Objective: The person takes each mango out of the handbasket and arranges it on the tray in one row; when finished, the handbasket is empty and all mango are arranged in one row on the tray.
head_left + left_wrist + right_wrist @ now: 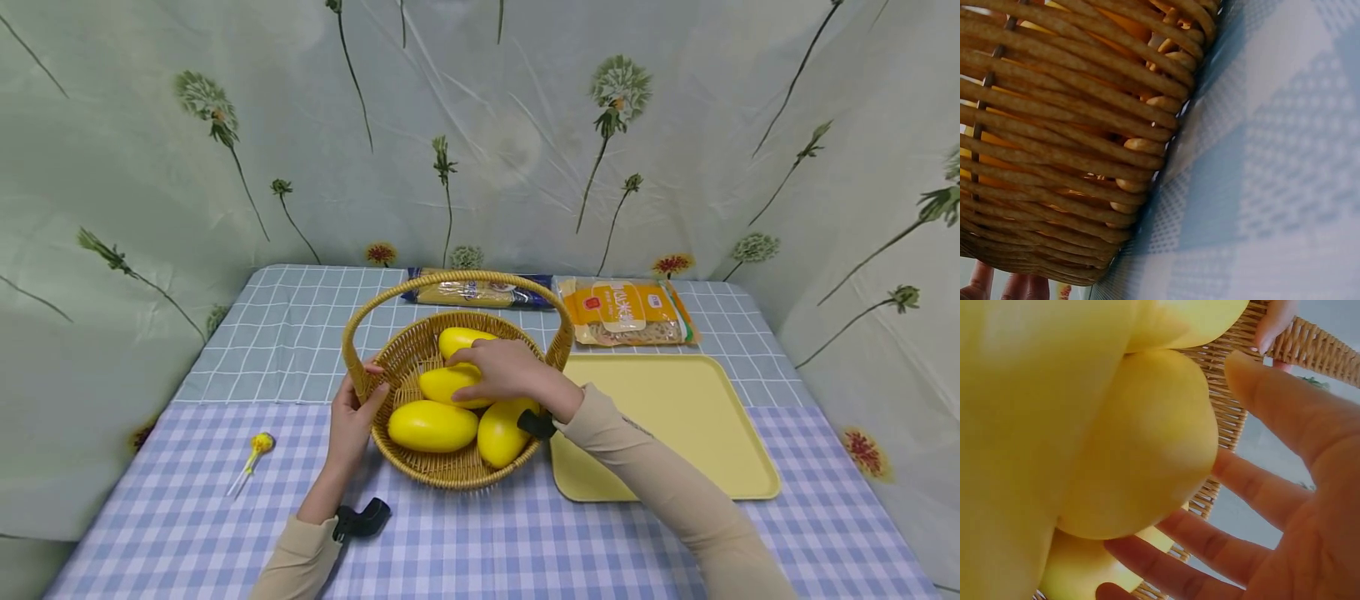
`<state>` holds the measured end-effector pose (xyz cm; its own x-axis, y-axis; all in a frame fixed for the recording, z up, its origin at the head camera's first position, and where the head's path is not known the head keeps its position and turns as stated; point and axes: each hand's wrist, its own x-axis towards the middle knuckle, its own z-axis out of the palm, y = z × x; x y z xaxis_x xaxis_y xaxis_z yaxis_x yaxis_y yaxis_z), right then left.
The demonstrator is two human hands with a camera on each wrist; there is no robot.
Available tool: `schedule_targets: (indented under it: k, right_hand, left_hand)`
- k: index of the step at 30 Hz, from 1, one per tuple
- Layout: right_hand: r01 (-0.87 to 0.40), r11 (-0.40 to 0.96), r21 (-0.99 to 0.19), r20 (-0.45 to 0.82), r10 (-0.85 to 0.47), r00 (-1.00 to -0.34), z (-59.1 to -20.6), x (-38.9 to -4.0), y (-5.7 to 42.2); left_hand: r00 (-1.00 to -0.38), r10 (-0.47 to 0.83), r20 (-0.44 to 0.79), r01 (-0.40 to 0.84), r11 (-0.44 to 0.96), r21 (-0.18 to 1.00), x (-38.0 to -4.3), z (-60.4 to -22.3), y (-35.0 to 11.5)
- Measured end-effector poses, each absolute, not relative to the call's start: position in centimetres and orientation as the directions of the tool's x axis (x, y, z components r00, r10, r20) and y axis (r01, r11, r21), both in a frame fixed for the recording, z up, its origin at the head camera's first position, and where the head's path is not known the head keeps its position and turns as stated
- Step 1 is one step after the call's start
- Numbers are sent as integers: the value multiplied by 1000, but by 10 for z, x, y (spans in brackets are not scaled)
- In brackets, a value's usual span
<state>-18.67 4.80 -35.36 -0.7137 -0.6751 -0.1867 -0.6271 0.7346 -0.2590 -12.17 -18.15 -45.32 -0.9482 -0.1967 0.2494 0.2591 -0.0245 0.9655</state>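
Left hand (352, 417) grips the wicker basket (420, 354) rim; right hand (504, 369) rests on a yellow mango (444, 385) inside it — the right wrist view shows those fingers (1254, 494) spread, not clamped.

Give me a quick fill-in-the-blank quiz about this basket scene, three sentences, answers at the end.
1. The wicker basket holds ____ yellow mangoes.
2. The left hand grips the basket's ____.
3. The right hand rests on a mango, and the yellow tray lies on the basket's ____ side.

Missing words: four; rim; right
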Motion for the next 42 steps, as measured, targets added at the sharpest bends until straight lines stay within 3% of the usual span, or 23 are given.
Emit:
schedule_targets:
  k: [20, 42]
  right_hand:
    - [-602, 748, -280, -256, -662, -704, -368, -194, 42]
    - [-630, 702, -333, -130, -696, -707, -368, -195, 45]
  left_hand:
    - [-940, -200, 277, 284, -7, 959, -122, -455, -180]
    - [-939, -202, 278, 283, 2, 959, -123, -455, -181]
